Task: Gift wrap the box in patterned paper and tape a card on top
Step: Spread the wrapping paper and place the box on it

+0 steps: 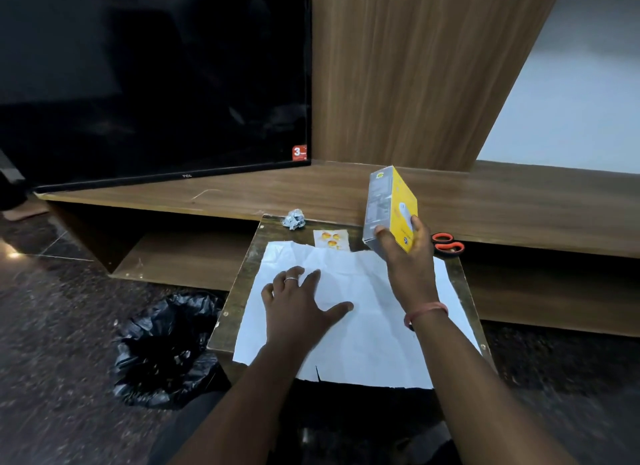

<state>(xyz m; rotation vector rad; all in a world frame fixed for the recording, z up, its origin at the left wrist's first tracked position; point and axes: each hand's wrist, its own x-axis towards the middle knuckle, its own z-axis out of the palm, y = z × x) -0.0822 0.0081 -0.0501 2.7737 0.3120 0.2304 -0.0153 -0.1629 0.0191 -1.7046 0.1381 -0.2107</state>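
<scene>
Fingers and thumb of the right hand curl around the lower end of a yellow and grey box, holding it in the air, tilted, above the far right part of a sheet of paper. Only the paper's white side shows (any pattern would be face down, and cannot be seen). It lies spread and creased across a small dark table, its near edge hanging over the table's front. On the paper's left half, the left hand rests flat with fingers straight and spread, palm down, a ring on one finger. A thin orange band circles the right wrist.

Just beyond the paper's far edge lies a small card printed with orange shapes. A crumpled silvery wad sits at the table's far edge, left of the card. Orange-handled scissors lie at the table's far right corner, partly behind the right hand. A black plastic bag sits on the dark floor left of the table. Behind stands a low wooden unit bearing a dark television.
</scene>
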